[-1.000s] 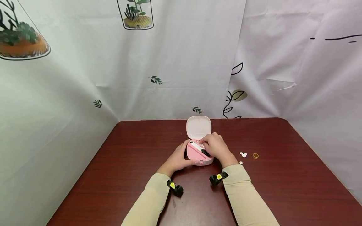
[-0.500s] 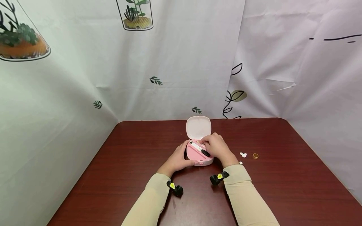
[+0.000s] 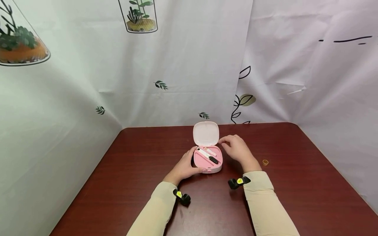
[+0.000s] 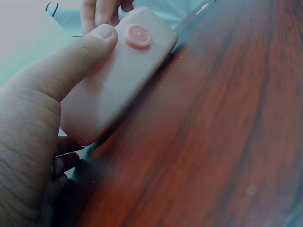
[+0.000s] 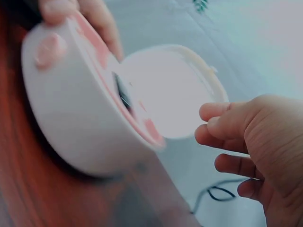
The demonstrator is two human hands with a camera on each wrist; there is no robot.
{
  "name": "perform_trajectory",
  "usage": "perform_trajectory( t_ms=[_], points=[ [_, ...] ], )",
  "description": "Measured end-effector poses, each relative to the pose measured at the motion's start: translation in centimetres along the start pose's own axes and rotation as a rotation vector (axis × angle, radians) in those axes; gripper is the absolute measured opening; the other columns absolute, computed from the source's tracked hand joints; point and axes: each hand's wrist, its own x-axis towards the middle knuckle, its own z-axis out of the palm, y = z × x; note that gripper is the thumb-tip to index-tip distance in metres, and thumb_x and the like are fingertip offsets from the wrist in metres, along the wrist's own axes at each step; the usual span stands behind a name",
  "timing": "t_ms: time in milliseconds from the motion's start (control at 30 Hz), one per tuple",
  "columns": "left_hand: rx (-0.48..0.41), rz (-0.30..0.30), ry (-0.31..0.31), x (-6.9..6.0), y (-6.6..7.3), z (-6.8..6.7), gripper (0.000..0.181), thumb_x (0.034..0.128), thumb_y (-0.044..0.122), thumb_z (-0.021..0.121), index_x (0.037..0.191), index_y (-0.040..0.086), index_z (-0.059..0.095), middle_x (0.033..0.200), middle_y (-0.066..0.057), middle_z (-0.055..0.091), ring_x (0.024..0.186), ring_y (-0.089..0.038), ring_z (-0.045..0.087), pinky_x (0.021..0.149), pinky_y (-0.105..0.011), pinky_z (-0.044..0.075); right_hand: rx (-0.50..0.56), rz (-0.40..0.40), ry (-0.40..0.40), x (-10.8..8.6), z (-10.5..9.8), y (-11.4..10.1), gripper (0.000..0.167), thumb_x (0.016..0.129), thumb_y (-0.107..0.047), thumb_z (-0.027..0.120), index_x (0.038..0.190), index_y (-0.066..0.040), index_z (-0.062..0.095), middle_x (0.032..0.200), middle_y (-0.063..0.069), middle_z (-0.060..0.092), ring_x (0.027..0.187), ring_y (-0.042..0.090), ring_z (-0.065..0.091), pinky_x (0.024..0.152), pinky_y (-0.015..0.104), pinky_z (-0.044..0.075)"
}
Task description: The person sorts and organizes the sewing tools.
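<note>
A small pink and white case (image 3: 201, 162) stands on the table with its lid (image 3: 205, 133) raised at the back. My left hand (image 3: 185, 166) grips it from the left, thumb on the front wall near the round pink button (image 4: 138, 36). Inside lies a slim white tool with a black end (image 3: 208, 156), slanting across the tray. Beside it is a smaller pale pink-and-white stick (image 3: 210, 151). My right hand (image 3: 238, 150) hovers just right of the lid, apart from the case. Its fingers bend loosely, and nothing shows between thumb and forefinger in the right wrist view.
A gold ring (image 3: 265, 162) lies on the dark red-brown table (image 3: 133, 170), to the right of my right wrist. A patterned white cloth (image 3: 177, 65) hangs behind the table. A dark cable (image 5: 221, 190) loops in the right wrist view.
My right hand has left the case interior and moved right. The pale stick in the tray is now uncovered, while the small white pieces are hidden behind my right arm. The left hand keeps its grip.
</note>
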Motion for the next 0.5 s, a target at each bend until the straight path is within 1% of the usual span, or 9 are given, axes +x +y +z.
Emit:
perform_trajectory(
  t_ms=[100,200,267,367,433,500],
  points=[
    [-0.002,0.001,0.007,-0.1,0.0,0.0,0.103,0.0728,0.050,0.085,0.156,0.020,0.033,0.151,-0.007,0.045,0.141,-0.026,0.039,0.113,-0.050,0.035,0.003,0.014,0.022,-0.8,-1.5,1.7,0.020,0.096,-0.009,0.063,0.113,-0.007,0.074,0.116,0.013,0.071,0.113,0.036,0.059,0.100,0.054,0.044],
    [-0.002,-0.007,0.004,0.0,-0.1,-0.1,0.104,0.0728,0.051,0.085,0.157,0.020,0.032,0.152,-0.007,0.044,0.141,-0.025,0.038,0.114,-0.049,0.035,0.009,0.050,0.032,-2.0,-3.1,3.6,0.023,0.097,-0.010,0.062,0.118,-0.005,0.071,0.113,0.015,0.070,0.107,0.035,0.061,0.094,0.054,0.047],
    [0.001,-0.013,0.003,0.0,-0.1,-0.1,0.104,0.0729,0.052,0.084,0.157,0.022,0.032,0.152,-0.006,0.044,0.141,-0.024,0.038,0.114,-0.048,0.034,0.021,0.087,0.023,-3.0,-3.9,4.9,0.024,0.097,-0.010,0.062,0.120,-0.004,0.069,0.109,0.015,0.069,0.099,0.032,0.062,0.087,0.051,0.049],
    [0.009,-0.019,0.003,0.0,-0.3,0.0,0.103,0.0725,0.052,0.084,0.157,0.023,0.032,0.152,-0.005,0.045,0.141,-0.024,0.039,0.114,-0.048,0.035,0.041,0.147,0.006,-4.6,-4.9,6.5,0.025,0.099,-0.013,0.062,0.122,-0.004,0.066,0.104,0.013,0.067,0.081,0.025,0.061,0.074,0.043,0.050],
    [0.011,-0.018,0.003,0.1,-0.3,0.0,0.103,0.0724,0.052,0.085,0.156,0.024,0.032,0.151,-0.005,0.045,0.140,-0.024,0.039,0.113,-0.047,0.035,0.065,0.171,0.008,-5.6,-5.4,7.7,0.026,0.098,-0.013,0.063,0.122,-0.003,0.065,0.101,0.013,0.066,0.070,0.021,0.059,0.066,0.038,0.050],
    [0.010,-0.016,0.002,0.1,-0.4,0.1,0.103,0.0724,0.052,0.085,0.156,0.024,0.032,0.151,-0.004,0.045,0.140,-0.023,0.040,0.113,-0.047,0.035,0.083,0.193,0.022,-6.7,-5.7,8.9,0.027,0.098,-0.015,0.065,0.122,-0.002,0.064,0.099,0.013,0.066,0.066,0.018,0.057,0.060,0.034,0.049]
  ],
)
